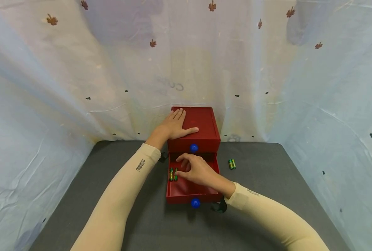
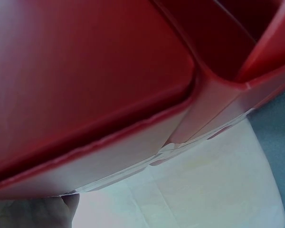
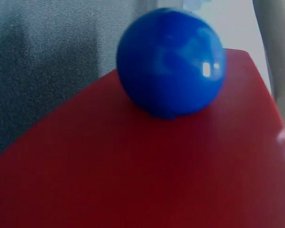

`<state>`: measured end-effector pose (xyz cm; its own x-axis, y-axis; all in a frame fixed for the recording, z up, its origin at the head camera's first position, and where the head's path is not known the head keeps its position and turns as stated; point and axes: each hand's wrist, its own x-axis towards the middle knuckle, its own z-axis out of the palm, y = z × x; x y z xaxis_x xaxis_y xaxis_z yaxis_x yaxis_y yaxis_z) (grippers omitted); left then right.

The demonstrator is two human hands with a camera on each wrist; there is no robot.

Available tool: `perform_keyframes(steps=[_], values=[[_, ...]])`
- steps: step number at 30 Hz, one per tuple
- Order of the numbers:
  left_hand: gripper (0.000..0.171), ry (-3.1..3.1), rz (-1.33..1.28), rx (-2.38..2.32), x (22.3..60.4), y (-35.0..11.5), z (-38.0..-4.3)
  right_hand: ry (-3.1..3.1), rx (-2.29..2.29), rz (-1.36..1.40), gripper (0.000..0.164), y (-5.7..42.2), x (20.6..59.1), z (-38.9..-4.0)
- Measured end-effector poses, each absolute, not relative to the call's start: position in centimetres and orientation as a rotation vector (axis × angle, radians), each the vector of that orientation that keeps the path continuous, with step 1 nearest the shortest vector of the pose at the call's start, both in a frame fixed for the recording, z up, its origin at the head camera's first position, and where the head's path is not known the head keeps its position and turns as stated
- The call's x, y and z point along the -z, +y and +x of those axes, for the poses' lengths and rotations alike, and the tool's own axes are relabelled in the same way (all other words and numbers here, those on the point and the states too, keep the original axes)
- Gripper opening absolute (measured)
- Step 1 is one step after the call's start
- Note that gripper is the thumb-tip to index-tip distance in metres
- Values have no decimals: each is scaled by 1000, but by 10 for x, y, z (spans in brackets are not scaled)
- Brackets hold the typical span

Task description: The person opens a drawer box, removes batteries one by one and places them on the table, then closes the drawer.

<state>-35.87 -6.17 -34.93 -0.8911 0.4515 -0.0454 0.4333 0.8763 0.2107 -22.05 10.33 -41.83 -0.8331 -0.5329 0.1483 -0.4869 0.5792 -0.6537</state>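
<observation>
A red drawer box [image 1: 201, 122] stands on the table, its lower drawer [image 1: 186, 190] pulled out. My left hand [image 1: 174, 126] rests on top of the box with fingers spread. My right hand [image 1: 198, 170] reaches over the drawer, thumb and forefinger apart with a gap between them. Beside the thumb tip is a green battery [image 1: 176, 175]; whether they touch I cannot tell. Another green battery [image 1: 171, 175] lies by the drawer's left wall. The right wrist view shows the drawer's blue knob [image 3: 171, 61] close up; the left wrist view shows the red box [image 2: 85, 71].
Two more green batteries [image 1: 232, 164] lie side by side on the dark table [image 1: 255, 181], right of the box. An upper blue knob [image 1: 193, 148] sits on the box front. A pale patterned sheet [image 1: 186, 69] hangs behind and at both sides.
</observation>
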Motion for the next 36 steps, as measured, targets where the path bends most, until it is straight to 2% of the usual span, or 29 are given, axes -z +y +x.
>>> perform_keyframes(steps=[14,36], values=[[113,2957,703,-300,350,-61,-359,2664,1055,-758,51,99,433,-226],[113,2967,714,-299,349,-62,-358,2635,980,-733,53,94,448,-233]])
